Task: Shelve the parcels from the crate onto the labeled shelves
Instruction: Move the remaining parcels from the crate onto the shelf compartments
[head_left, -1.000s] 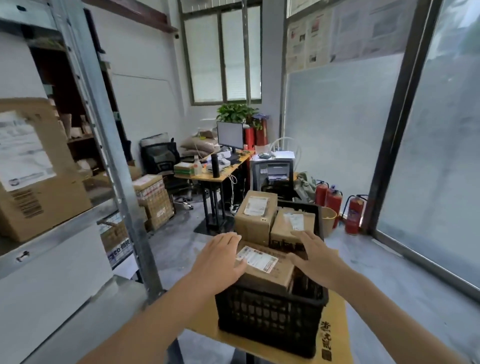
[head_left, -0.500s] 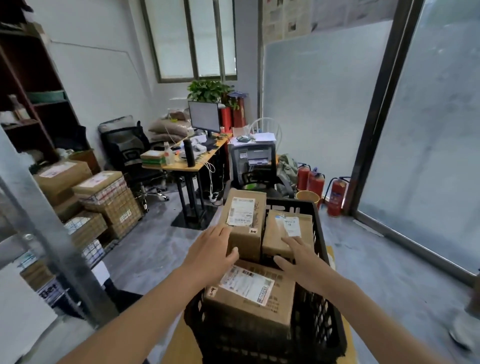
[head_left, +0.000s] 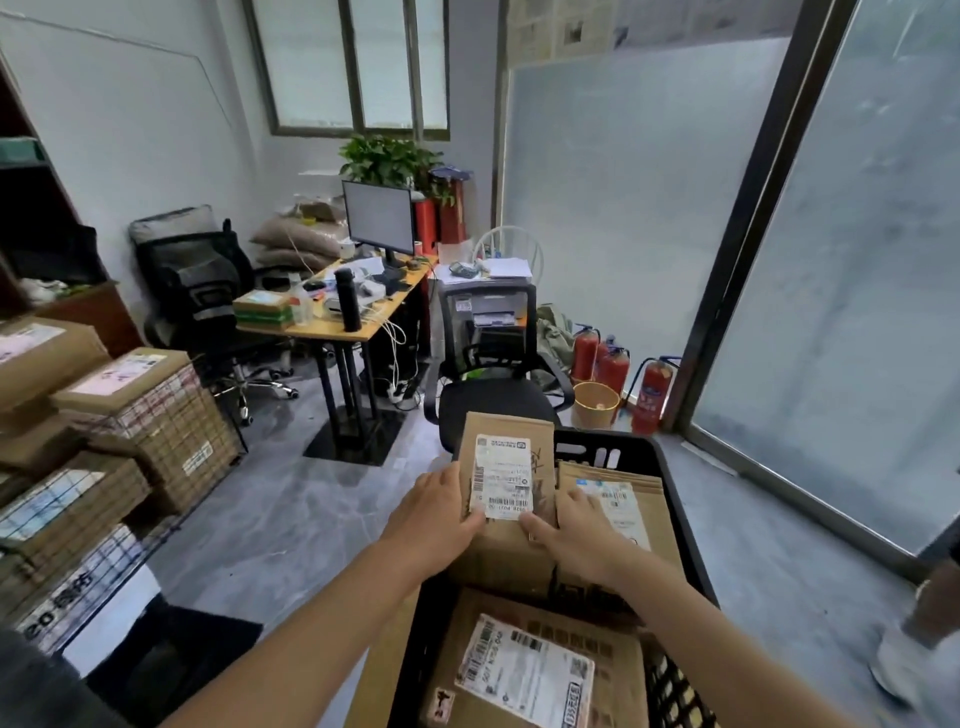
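Observation:
A black plastic crate (head_left: 680, 525) stands in front of me with three cardboard parcels showing in it. The tall parcel (head_left: 501, 467) at the crate's far left stands upright, its white label facing me. My left hand (head_left: 434, 517) grips its left edge, fingertips on the label's lower corner. My right hand (head_left: 569, 530) holds its right edge, thumb on the front face and fingers between it and the lower parcel (head_left: 623, 501) beside it. A flat parcel (head_left: 524, 670) lies at the crate's near end. No shelf shows.
Just behind the crate is a black office chair (head_left: 491, 402). A desk (head_left: 358, 325) with a monitor stands further back. Stacked cartons (head_left: 150, 410) fill the left side. Fire extinguishers (head_left: 615, 364) and a round bin (head_left: 595, 405) sit by the glass partition on the right.
Both hands went forward from the near flat parcel to the tall upright parcel and took hold of it. My view swung right and down, and the metal shelf frame left the picture.

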